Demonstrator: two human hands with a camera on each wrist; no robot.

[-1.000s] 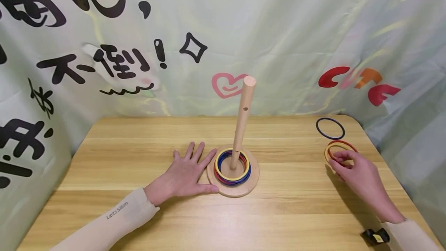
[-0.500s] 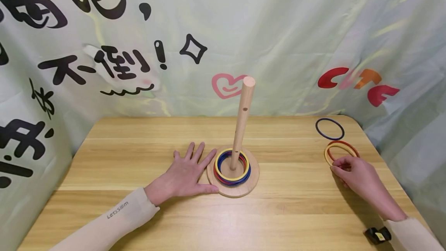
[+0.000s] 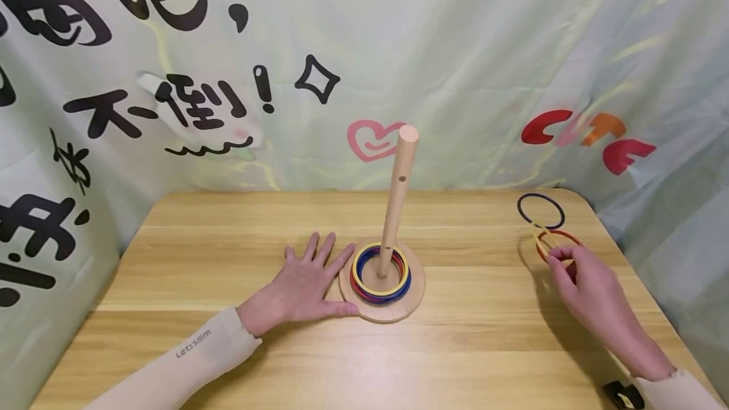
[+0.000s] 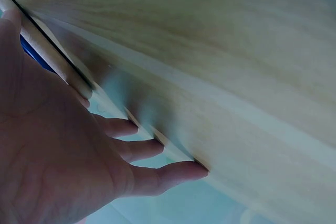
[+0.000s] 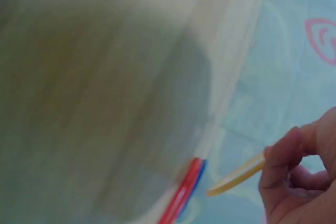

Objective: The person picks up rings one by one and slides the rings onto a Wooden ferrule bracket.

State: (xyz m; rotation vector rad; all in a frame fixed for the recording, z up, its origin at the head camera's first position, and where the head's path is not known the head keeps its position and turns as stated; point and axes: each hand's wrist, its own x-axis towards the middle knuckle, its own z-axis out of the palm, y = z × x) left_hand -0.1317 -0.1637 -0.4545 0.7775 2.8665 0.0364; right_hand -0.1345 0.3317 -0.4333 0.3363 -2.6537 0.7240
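My right hand (image 3: 595, 299) pinches a yellow ring (image 5: 236, 179) between thumb and fingers and holds it tilted above the table. Below that hand a red ring (image 5: 181, 195) lies on the wood, partly covered by the hand in the head view. Just behind it is a dark blue ring (image 3: 541, 195). My left hand (image 3: 302, 286) rests palm down with fingers spread, its thumb touching the edge of a round wooden base (image 3: 418, 286). An upright peg (image 3: 397, 201) rises from the base. Around its foot lie several stacked rings (image 3: 380, 299), a yellow one on top.
The wooden table (image 3: 455, 359) reaches back to a pale printed curtain (image 3: 467, 68), which also hangs along both sides. A small black item (image 3: 623, 395) is at my right wrist, by the cuff.
The right hand has lifted the yellow ring off the red one and tilted it up from the table. My left hand, the peg and the stacked rings have stayed put.
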